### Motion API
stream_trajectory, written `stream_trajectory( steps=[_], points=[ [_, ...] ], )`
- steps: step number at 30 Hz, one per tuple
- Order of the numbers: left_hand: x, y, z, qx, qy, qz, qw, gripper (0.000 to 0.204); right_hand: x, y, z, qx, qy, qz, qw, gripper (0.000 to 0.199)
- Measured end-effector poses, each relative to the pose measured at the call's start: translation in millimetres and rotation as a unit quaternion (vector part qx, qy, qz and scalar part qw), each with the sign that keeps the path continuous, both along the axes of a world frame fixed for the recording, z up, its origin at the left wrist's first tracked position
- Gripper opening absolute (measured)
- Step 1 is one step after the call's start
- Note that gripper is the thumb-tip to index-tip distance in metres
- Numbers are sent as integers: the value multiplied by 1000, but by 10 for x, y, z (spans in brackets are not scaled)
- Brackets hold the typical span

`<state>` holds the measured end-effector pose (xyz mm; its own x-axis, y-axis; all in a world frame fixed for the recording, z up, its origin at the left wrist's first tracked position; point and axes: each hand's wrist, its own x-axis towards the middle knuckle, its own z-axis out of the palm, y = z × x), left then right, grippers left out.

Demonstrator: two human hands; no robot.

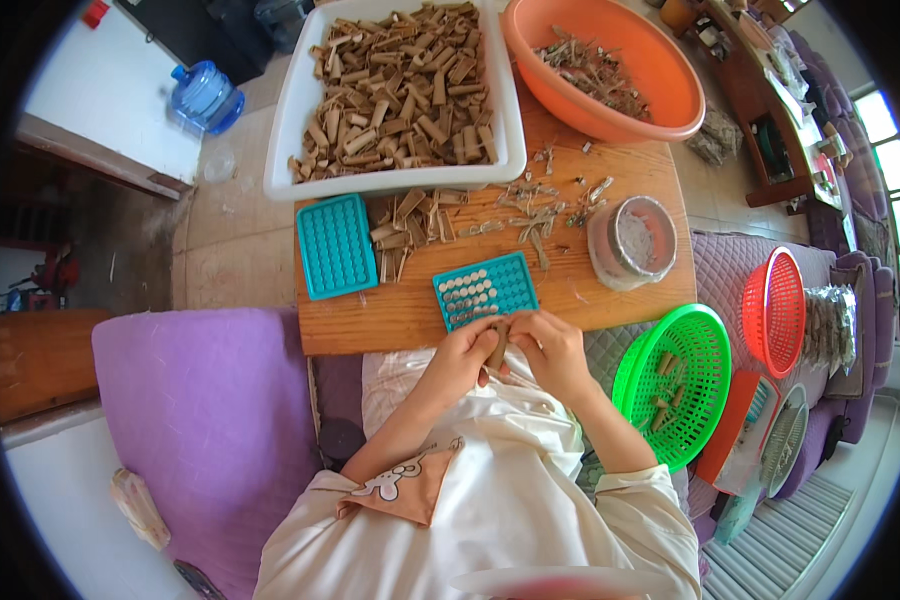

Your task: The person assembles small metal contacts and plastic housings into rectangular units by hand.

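A small brown folded piece, like those in the white tub, is held in front of my body at the table's near edge. My left hand is closed around its lower part. My right hand pinches at its upper end; whether a smaller part sits between those fingertips is hidden. Just beyond my hands lies a teal grid tray with rows of round silvery-white discs in its left part. A second teal grid tray lies farther left, beside a loose pile of brown pieces.
At the table's far side stand a white tub full of brown pieces and an orange basin with clear-wrapped bits. A clear plastic jar is at the right. A green basket holds several brown pieces. A purple-covered seat is left.
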<state>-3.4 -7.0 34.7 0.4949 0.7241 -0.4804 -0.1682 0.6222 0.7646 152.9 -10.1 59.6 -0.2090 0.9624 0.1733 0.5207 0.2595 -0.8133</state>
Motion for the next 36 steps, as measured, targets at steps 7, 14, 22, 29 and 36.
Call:
stream_trajectory(
  steps=[7,14,22,29,36],
  points=[
    [-57,-63,-133,-16,-28,-97,995,31,110,-84,-66,-99,69,93,988,20],
    [83,-64,162,82,-28,-2,996,37,242,-323,47,-15,76,-125,989,10],
    [-243,1592,404,505,339,187,772,12,1422,-857,-285,58,371,-645,665,16],
    [-442,3099,-17,611,572,-38,545,24,1546,-962,-243,99,426,-668,602,38],
    [-341,3234,-82,617,607,-153,477,23,1136,485,229,40,0,-269,962,17]
  ],
)
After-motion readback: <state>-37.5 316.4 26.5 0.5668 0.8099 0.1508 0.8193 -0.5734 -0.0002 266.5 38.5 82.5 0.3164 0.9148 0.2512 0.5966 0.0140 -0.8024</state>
